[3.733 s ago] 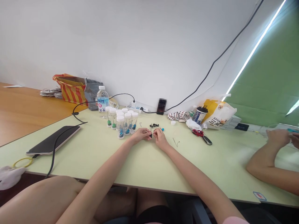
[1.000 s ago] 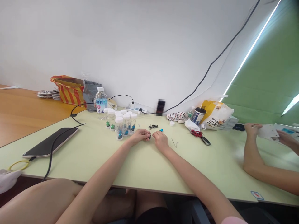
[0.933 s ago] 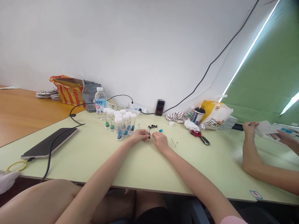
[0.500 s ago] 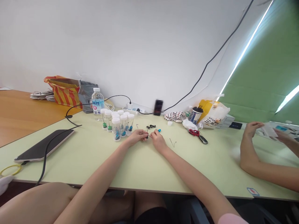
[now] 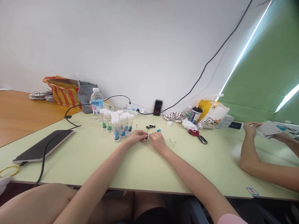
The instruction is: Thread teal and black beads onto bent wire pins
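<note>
Over the middle of the pale green table point(image 5: 140, 168), my left hand point(image 5: 138, 137) is closed in a pinch on a small black part point(image 5: 147, 137) with a thin upright pin. Close beside it, my right hand point(image 5: 157, 139) has its fingers pressed together near the same part; whatever they pinch is too small to make out. Several small black pieces point(image 5: 150, 126) lie just beyond my hands, with a blue piece point(image 5: 158, 130) to their right. Left of my hands stand several clear tubes with white caps point(image 5: 116, 130), holding blue or green parts. Thin bent metal wires point(image 5: 173, 143) lie to the right.
A water bottle point(image 5: 97, 104) stands behind the tubes, and a tablet-like device point(image 5: 44, 145) with a black cable lies left. Right are red-handled scissors or keys point(image 5: 193, 133), a lidded cup point(image 5: 195, 115) and a yellow-white bag point(image 5: 213, 115). Another person's arm point(image 5: 251, 155) rests at far right.
My hands stay together around the small black part, with only slight finger movement. At far right, the other person's hands have turned or raised a white packet.
</note>
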`<control>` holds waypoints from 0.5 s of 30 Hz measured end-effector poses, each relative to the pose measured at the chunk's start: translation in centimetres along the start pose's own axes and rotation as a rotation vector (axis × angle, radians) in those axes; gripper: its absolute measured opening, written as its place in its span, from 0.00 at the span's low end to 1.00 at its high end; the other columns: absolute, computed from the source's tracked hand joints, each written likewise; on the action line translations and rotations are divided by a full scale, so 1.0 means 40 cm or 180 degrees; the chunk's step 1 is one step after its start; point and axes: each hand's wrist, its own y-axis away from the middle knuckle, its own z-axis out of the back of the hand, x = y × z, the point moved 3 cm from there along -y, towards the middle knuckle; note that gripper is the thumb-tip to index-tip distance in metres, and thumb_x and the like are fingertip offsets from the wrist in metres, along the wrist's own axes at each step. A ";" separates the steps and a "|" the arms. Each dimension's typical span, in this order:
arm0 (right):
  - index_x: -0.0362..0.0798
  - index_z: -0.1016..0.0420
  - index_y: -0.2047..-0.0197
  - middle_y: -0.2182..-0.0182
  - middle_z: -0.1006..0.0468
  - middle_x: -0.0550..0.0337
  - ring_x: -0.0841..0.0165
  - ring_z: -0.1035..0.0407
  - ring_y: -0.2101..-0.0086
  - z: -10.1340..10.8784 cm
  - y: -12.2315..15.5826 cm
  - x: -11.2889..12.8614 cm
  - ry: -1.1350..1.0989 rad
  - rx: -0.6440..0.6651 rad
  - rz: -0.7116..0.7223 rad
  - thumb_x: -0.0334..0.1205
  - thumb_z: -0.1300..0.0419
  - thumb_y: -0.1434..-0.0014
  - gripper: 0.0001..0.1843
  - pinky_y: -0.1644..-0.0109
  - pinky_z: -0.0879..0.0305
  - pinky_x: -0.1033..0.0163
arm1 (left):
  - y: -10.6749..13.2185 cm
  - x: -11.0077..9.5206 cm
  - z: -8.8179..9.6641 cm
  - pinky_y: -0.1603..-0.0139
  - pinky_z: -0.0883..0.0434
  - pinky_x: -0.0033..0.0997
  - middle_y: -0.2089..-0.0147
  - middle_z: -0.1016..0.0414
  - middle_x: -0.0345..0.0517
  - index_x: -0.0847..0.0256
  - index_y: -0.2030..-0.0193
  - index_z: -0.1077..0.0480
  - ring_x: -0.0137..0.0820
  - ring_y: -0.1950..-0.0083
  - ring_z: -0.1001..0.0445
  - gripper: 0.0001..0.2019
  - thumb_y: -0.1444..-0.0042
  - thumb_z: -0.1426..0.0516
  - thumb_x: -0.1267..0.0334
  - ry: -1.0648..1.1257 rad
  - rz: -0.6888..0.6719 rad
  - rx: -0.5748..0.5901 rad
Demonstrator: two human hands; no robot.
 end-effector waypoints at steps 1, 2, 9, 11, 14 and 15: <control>0.45 0.32 0.69 0.75 0.28 0.58 0.69 0.37 0.70 -0.006 0.001 -0.001 -0.0034 0.0077 -0.0031 0.31 0.53 0.41 0.11 0.64 0.52 0.63 | 0.000 0.000 0.000 0.72 0.37 0.25 0.77 0.29 0.42 0.65 0.66 0.29 0.24 0.76 0.33 0.16 0.58 0.38 0.56 -0.0030 -0.0004 0.0002; 0.45 0.32 0.68 0.75 0.28 0.58 0.69 0.37 0.70 -0.011 0.002 -0.002 -0.0060 0.0153 -0.0072 0.30 0.53 0.41 0.10 0.64 0.53 0.64 | 0.000 0.000 -0.001 0.72 0.37 0.25 0.77 0.29 0.41 0.65 0.66 0.29 0.24 0.76 0.33 0.16 0.58 0.38 0.56 -0.0056 -0.0009 0.0000; 0.44 0.33 0.66 0.74 0.26 0.58 0.70 0.34 0.72 -0.006 -0.001 0.006 -0.0038 0.0343 -0.0252 0.30 0.55 0.40 0.10 0.66 0.55 0.64 | 0.004 -0.009 -0.006 0.73 0.38 0.25 0.78 0.30 0.40 0.65 0.64 0.30 0.24 0.76 0.33 0.16 0.57 0.39 0.55 -0.0134 -0.0018 0.0052; 0.44 0.34 0.65 0.74 0.26 0.57 0.70 0.34 0.72 -0.004 -0.002 0.007 -0.0055 0.0367 -0.0256 0.29 0.55 0.40 0.10 0.66 0.55 0.64 | 0.005 -0.008 -0.005 0.73 0.38 0.25 0.78 0.30 0.40 0.65 0.64 0.30 0.24 0.76 0.33 0.16 0.57 0.40 0.55 -0.0169 -0.0035 0.0043; 0.44 0.34 0.65 0.74 0.26 0.58 0.70 0.34 0.72 -0.009 -0.001 0.003 -0.0106 0.0360 -0.0259 0.29 0.55 0.40 0.10 0.66 0.54 0.65 | 0.006 -0.006 -0.004 0.73 0.37 0.25 0.77 0.30 0.41 0.65 0.65 0.30 0.25 0.75 0.33 0.16 0.57 0.40 0.55 -0.0202 -0.0073 0.0051; 0.44 0.34 0.66 0.75 0.26 0.59 0.71 0.35 0.72 -0.012 0.000 0.002 -0.0131 0.0355 -0.0267 0.29 0.54 0.40 0.09 0.66 0.54 0.65 | 0.007 -0.006 -0.004 0.72 0.37 0.26 0.77 0.30 0.41 0.64 0.65 0.30 0.25 0.75 0.33 0.16 0.57 0.40 0.55 -0.0200 -0.0085 0.0064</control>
